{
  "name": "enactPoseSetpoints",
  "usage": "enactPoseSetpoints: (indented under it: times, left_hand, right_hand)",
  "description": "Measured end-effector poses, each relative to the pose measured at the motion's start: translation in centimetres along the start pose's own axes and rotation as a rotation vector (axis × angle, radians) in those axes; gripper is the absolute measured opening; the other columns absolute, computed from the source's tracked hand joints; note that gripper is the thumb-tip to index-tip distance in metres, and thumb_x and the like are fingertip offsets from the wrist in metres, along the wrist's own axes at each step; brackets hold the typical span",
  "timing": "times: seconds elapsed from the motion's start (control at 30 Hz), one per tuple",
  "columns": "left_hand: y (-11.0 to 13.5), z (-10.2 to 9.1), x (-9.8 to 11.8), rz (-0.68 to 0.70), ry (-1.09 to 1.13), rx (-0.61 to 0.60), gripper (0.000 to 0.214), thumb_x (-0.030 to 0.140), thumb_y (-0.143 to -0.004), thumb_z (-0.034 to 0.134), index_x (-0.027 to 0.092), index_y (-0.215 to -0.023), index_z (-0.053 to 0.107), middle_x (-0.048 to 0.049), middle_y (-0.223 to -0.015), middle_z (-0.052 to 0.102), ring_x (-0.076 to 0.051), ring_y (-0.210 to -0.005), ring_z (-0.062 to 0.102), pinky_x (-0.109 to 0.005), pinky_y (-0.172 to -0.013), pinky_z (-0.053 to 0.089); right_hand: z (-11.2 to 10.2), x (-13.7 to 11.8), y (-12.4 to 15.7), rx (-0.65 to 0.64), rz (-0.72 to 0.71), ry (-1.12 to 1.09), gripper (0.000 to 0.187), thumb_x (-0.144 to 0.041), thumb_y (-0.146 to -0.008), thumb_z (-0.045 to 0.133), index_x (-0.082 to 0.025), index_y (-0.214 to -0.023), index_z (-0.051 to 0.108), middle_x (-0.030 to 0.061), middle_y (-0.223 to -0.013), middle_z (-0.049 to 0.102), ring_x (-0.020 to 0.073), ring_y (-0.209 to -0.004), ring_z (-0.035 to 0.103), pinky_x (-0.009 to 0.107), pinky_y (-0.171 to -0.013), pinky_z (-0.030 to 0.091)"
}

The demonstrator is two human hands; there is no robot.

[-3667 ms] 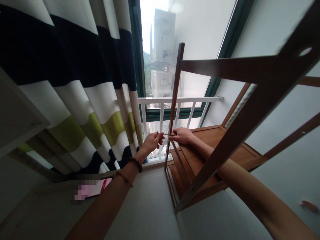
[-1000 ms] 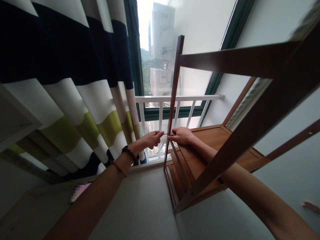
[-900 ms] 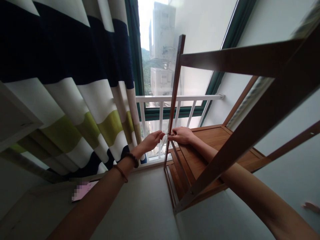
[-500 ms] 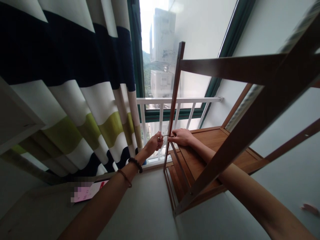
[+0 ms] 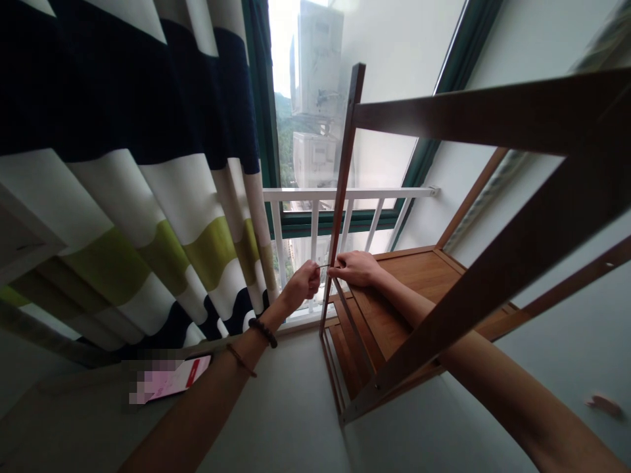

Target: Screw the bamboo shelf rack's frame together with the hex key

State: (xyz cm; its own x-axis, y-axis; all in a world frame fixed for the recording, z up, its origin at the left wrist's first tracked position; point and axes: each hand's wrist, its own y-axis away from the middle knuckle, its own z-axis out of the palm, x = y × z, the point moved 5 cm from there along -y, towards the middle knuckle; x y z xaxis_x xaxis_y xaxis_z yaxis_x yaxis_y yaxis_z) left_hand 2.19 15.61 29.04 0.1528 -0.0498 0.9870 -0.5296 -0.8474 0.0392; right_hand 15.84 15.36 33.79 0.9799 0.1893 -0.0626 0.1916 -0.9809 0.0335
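Note:
A wooden shelf rack [image 5: 344, 177] with brown posts and slatted boards stands by the window. Closed in a pinch, my left hand [image 5: 300, 281] holds a thin metal rod, seemingly a hex key [image 5: 323, 266], whose end meets the outer side of the slim post. Most of the rod is hidden in the fingers. On the post's other side, my right hand [image 5: 355, 268] is closed around the joint where a shelf board [image 5: 411, 282] meets the post. That arm reaches in between the rack's bars, and the fingertips are partly hidden.
A white railing [image 5: 296, 195] runs before the window behind the rack. Striped curtains [image 5: 162, 197] hang on the left. A phone [image 5: 190, 374] with a lit screen lies on the ledge below them. A thick near post [image 5: 493, 276] crosses the right side.
The view has shifted slightly. My left hand has turned a little at the rod, with its fingers closed further. My right hand stays at the joint.

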Motion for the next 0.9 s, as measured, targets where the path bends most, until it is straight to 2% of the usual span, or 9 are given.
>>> enactPoseSetpoints:
  times: [0.07, 0.17, 0.27, 0.33, 0.4, 0.53, 0.63, 0.73, 0.9]
  left_hand:
    - [0.0, 0.7, -0.2, -0.029, 0.253, -0.069, 0.027, 0.041, -0.083, 0.023, 0.020, -0.071, 0.036, 0.0065, -0.053, 0.019, -0.009, -0.042, 0.022, -0.021, -0.041, 0.020]
    - [0.2, 1.1, -0.4, -0.086, 0.676, -0.187, 0.019, 0.036, -0.079, 0.038, 0.018, -0.074, 0.043, 0.0065, -0.054, 0.022, -0.007, -0.044, 0.027, -0.019, -0.041, 0.024]
    - [0.7, 0.8, -0.7, -0.257, 0.766, -0.280, 0.024, 0.039, -0.078, 0.045, 0.017, -0.067, 0.043, 0.0064, -0.052, 0.025, -0.007, -0.042, 0.029, -0.017, -0.036, 0.020]
    - [1.2, 0.3, -1.0, -0.408, 0.741, -0.327, 0.035, 0.044, -0.077, 0.048, 0.018, -0.057, 0.036, 0.0074, -0.048, 0.021, -0.006, -0.039, 0.025, -0.016, -0.033, 0.015]
    - [1.5, -0.3, -1.1, -0.501, 0.716, -0.346, 0.043, 0.046, -0.077, 0.050, 0.019, -0.052, 0.027, 0.0088, -0.045, 0.015, -0.004, -0.036, 0.020, -0.015, -0.032, 0.013]
    - [1.7, -1.3, -0.9, -0.518, 0.700, -0.355, 0.044, 0.042, -0.078, 0.051, 0.019, -0.052, 0.024, 0.0092, -0.046, 0.014, -0.003, -0.035, 0.019, -0.014, -0.032, 0.013]
    - [1.6, -1.4, -0.7, -0.485, 0.675, -0.359, 0.040, 0.037, -0.079, 0.052, 0.019, -0.055, 0.026, 0.0084, -0.049, 0.018, -0.003, -0.038, 0.021, -0.012, -0.032, 0.013]
    - [1.2, -1.4, -0.3, -0.377, 0.552, -0.320, 0.033, 0.036, -0.079, 0.051, 0.018, -0.060, 0.030, 0.0075, -0.052, 0.023, -0.003, -0.039, 0.022, -0.013, -0.034, 0.014]
    - [0.7, -1.8, 0.5, -0.183, 0.076, -0.165, 0.029, 0.046, -0.076, 0.049, 0.019, -0.070, 0.037, 0.0057, -0.058, 0.034, -0.006, -0.043, 0.030, -0.017, -0.038, 0.018]
  right_hand:
    - [0.0, 0.0, 0.0, 0.010, 0.005, 0.004, 0.057, -0.067, -0.075, 0.031, -0.020, -0.085, 0.062, 0.0059, -0.085, 0.065, 0.0199, -0.077, 0.057, 0.025, -0.057, 0.033]
    - [0.0, 0.1, 0.0, 0.009, 0.013, 0.013, 0.058, -0.068, -0.075, 0.031, -0.020, -0.085, 0.062, 0.0063, -0.086, 0.065, 0.0202, -0.078, 0.058, 0.025, -0.058, 0.034]
    - [0.1, 0.1, 0.0, 0.009, 0.005, 0.020, 0.058, -0.067, -0.075, 0.031, -0.020, -0.087, 0.062, 0.0069, -0.087, 0.065, 0.0207, -0.079, 0.057, 0.025, -0.058, 0.034]
    - [0.1, 0.1, 0.0, 0.016, -0.008, 0.015, 0.057, -0.067, -0.075, 0.031, -0.020, -0.087, 0.061, 0.0064, -0.086, 0.065, 0.0206, -0.078, 0.057, 0.025, -0.058, 0.034]
    - [0.1, 0.2, 0.0, 0.018, -0.013, 0.007, 0.056, -0.066, -0.075, 0.032, -0.020, -0.086, 0.061, 0.0056, -0.085, 0.065, 0.0202, -0.077, 0.057, 0.025, -0.057, 0.033]
    - [0.1, 0.2, -0.1, 0.012, -0.006, -0.003, 0.053, -0.064, -0.076, 0.034, -0.020, -0.086, 0.061, 0.0048, -0.085, 0.065, 0.0195, -0.076, 0.058, 0.025, -0.057, 0.033]
    - [0.1, 0.1, -0.1, 0.020, -0.006, 0.000, 0.054, -0.065, -0.076, 0.032, -0.020, -0.086, 0.062, 0.0052, -0.085, 0.065, 0.0197, -0.076, 0.058, 0.025, -0.056, 0.033]
    - [0.1, 0.1, -0.1, 0.023, -0.007, -0.002, 0.056, -0.067, -0.075, 0.032, -0.020, -0.085, 0.062, 0.0055, -0.085, 0.065, 0.0198, -0.076, 0.058, 0.025, -0.056, 0.033]
    - [0.0, 0.0, 0.0, 0.011, 0.004, 0.011, 0.056, -0.067, -0.075, 0.033, -0.020, -0.087, 0.062, 0.0062, -0.086, 0.065, 0.0199, -0.077, 0.058, 0.025, -0.057, 0.033]
